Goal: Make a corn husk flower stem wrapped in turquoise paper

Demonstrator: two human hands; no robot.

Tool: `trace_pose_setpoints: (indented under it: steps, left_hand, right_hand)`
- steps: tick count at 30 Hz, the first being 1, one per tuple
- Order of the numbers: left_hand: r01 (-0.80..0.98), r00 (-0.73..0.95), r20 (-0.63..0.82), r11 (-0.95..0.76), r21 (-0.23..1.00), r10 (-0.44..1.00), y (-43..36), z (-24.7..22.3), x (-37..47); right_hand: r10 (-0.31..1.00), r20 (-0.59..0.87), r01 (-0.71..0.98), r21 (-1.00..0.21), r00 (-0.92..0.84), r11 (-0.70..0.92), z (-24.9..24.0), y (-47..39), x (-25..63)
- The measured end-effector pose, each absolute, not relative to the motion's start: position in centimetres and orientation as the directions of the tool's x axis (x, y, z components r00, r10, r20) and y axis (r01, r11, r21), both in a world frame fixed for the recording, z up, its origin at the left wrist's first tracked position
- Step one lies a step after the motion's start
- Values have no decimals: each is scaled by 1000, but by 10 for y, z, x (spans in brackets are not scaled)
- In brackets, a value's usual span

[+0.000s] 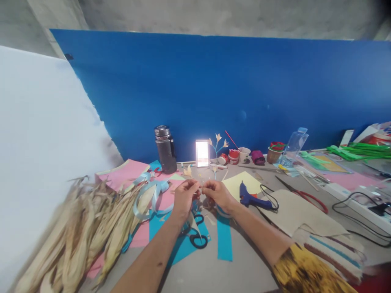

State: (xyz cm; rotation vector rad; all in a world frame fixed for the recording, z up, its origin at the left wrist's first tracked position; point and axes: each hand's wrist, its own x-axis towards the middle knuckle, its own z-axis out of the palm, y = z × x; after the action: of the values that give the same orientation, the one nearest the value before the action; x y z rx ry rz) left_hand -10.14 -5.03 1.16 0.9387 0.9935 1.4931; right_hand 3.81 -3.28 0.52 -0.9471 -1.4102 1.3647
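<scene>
Both hands meet above the bench [250, 268], the left hand [185, 198] and right hand [217, 194] each pinching one end of a small pale strip [201, 188] between fingertips. Black-handled scissors [197, 237] lie just beneath the left hand; a blue glue gun [252, 199] lies just right of the right hand. Dried husks [82, 228] are heaped left of the left hand.

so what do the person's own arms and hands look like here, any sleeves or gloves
Both hands are bare, no gloves, rings or watch visible. The left hand and its forearm are uncovered right down to the frame edge. The right hand has a bare forearm, ending in a short yellow sleeve with a dark mottled pattern.
</scene>
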Motion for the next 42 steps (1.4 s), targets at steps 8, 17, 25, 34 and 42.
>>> trace_pose_setpoints:
  steps: [8,17,25,34,42]
  left_hand:
    - [-161,-236,117,-157,974,965,-49,11,-103]
    - [-87,-239,181,-206,975,954,-52,16,-101]
    - [-126,-235,167,-201,972,958,-49,13,-103]
    - [8,-221,235,-240,971,946,-45,5,-104]
    - [112,-215,310,-292,950,926,-48,10,-102]
  right_hand:
    - [971,126,-10,-992,-201,126,-1,-29,40]
    - [954,200,71,-973,-222,220,9,-34,42]
    - [954,158,107,-976,-255,191,10,-35,43]
    - [937,246,198,-934,-248,298,8,-32,45]
    - [932,268,219,-921,-243,322,5,-30,45]
